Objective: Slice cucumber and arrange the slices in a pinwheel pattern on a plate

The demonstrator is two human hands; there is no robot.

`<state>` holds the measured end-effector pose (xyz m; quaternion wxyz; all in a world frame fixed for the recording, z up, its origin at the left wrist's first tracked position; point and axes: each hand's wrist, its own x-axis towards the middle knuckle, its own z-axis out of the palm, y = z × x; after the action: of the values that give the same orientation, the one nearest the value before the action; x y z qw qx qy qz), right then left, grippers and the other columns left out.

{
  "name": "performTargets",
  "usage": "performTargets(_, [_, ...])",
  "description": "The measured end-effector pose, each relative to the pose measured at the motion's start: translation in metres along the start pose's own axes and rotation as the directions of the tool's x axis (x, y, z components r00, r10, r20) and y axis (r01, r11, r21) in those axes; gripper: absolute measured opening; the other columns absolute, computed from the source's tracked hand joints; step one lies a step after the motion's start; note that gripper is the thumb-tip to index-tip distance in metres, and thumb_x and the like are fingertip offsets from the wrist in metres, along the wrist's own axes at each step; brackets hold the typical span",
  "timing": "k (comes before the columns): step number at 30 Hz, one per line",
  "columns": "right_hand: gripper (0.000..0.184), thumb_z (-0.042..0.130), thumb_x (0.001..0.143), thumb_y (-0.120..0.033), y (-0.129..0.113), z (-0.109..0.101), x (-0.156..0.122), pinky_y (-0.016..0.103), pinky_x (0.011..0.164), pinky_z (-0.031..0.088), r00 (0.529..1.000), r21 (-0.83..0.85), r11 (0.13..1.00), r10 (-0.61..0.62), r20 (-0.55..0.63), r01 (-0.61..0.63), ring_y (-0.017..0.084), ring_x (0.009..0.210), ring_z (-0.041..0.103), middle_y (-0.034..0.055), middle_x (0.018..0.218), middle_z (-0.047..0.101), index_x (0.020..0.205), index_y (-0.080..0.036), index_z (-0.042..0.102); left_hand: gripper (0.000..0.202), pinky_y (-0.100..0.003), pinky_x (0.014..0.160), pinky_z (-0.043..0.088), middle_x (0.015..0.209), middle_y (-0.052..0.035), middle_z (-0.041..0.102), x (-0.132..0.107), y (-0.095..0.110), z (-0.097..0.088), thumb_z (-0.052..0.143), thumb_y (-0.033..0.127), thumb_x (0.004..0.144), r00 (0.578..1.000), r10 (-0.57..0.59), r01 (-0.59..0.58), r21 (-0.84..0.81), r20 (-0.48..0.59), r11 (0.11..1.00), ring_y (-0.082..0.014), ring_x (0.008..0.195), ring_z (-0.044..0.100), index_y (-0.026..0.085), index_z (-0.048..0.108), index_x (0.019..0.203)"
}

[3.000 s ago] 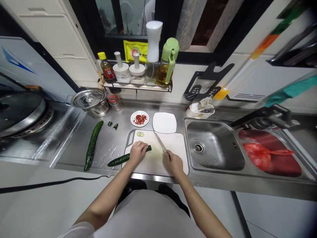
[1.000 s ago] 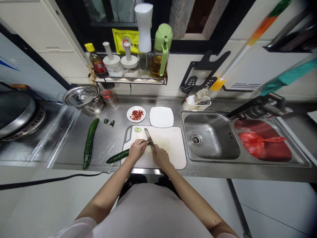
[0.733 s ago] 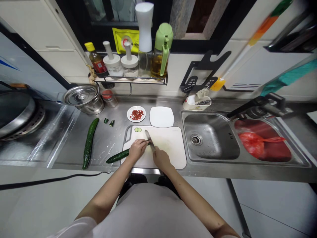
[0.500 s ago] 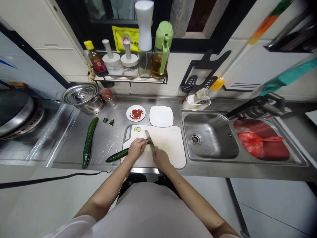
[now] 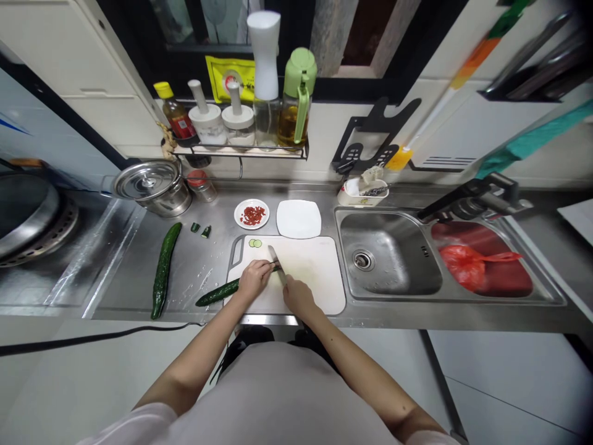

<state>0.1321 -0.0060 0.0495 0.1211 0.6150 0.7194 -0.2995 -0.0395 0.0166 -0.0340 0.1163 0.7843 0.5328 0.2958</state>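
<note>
My left hand point(image 5: 254, 278) is closed over a dark green cucumber point(image 5: 217, 293), which lies slantwise across the left part of a white cutting board point(image 5: 319, 272). My right hand point(image 5: 299, 295) grips a knife point(image 5: 277, 263) by its handle. The blade stands at the cucumber's right end, close beside my left fingertips. Two pale cucumber slices point(image 5: 255, 243) lie overlapping near the board's upper left corner. A second, whole cucumber point(image 5: 165, 270) rests on the steel counter to the left, with two cut cucumber ends point(image 5: 206, 232) above and right of it.
Behind the board stand a small plate with chopped red pieces point(image 5: 251, 214) and a white square plate point(image 5: 299, 218). A lidded steel pot point(image 5: 160, 188) is at the back left. The sink point(image 5: 393, 259) lies to the right, with a red bag point(image 5: 466, 267) in its far basin.
The whole view has shifted slightly as the head moved. Both hands keep nearly the same place over the board, the knife still at the cucumber's end.
</note>
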Motion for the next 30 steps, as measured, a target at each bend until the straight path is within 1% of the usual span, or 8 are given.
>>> performTargets(4, [0.03, 0.033, 0.095, -0.018, 0.0, 0.002, -0.002, 0.031, 0.073, 0.043, 1.0, -0.006, 1.0, 0.015, 0.023, -0.015, 0.025, 0.093, 0.066, 0.0152, 0.098, 0.068, 0.117, -0.013, 0.052, 0.023, -0.032, 0.079, 0.05, 0.096, -0.0054, 0.07, 0.0, 0.002, -0.001, 0.049, 0.029, 0.095, 1.0, -0.001, 0.001, 0.008, 0.004, 1.0, -0.0169, 0.088, 0.06, 0.022, 0.072, 0.094])
performTargets(10, [0.03, 0.033, 0.094, -0.016, -0.004, -0.001, -0.002, 0.031, 0.073, 0.044, 0.999, -0.005, 1.0, 0.018, 0.03, -0.018, 0.024, 0.094, 0.065, 0.0155, 0.099, 0.068, 0.119, -0.012, 0.051, 0.022, -0.033, 0.081, 0.051, 0.098, -0.0061, 0.069, 0.0, 0.001, -0.001, 0.05, 0.028, 0.094, 1.0, -0.012, 0.012, -0.015, 0.014, 1.0, -0.0177, 0.093, 0.06, 0.023, 0.071, 0.098])
performTargets(14, [0.03, 0.035, 0.094, -0.015, -0.003, 0.002, -0.004, 0.031, 0.073, 0.044, 0.998, -0.017, 0.999, 0.03, 0.05, -0.029, 0.024, 0.095, 0.065, 0.0153, 0.098, 0.068, 0.119, -0.013, 0.051, 0.023, -0.033, 0.081, 0.051, 0.098, -0.0058, 0.069, 0.0, 0.001, 0.0, 0.049, 0.028, 0.094, 1.0, -0.017, 0.017, -0.006, 0.008, 1.0, -0.0179, 0.091, 0.06, 0.022, 0.071, 0.096])
performTargets(24, [0.029, 0.037, 0.093, -0.016, -0.001, 0.009, 0.0, 0.031, 0.075, 0.044, 0.999, -0.018, 0.999, 0.041, 0.035, -0.04, 0.024, 0.097, 0.066, 0.0148, 0.099, 0.068, 0.117, -0.013, 0.051, 0.022, -0.033, 0.082, 0.051, 0.097, -0.0054, 0.069, 0.0, 0.002, 0.001, 0.05, 0.027, 0.094, 1.0, -0.015, 0.015, -0.016, 0.003, 1.0, -0.0175, 0.093, 0.06, 0.022, 0.071, 0.095])
performTargets(30, [0.03, 0.035, 0.093, -0.013, -0.003, 0.009, 0.0, 0.032, 0.076, 0.046, 0.999, -0.024, 0.999, 0.037, 0.007, -0.037, 0.024, 0.098, 0.066, 0.0159, 0.101, 0.069, 0.117, -0.012, 0.053, 0.022, -0.033, 0.081, 0.052, 0.097, -0.0061, 0.069, -0.001, 0.002, 0.004, 0.05, 0.024, 0.094, 1.0, 0.003, -0.003, -0.003, -0.004, 1.0, -0.0175, 0.092, 0.061, 0.022, 0.071, 0.096])
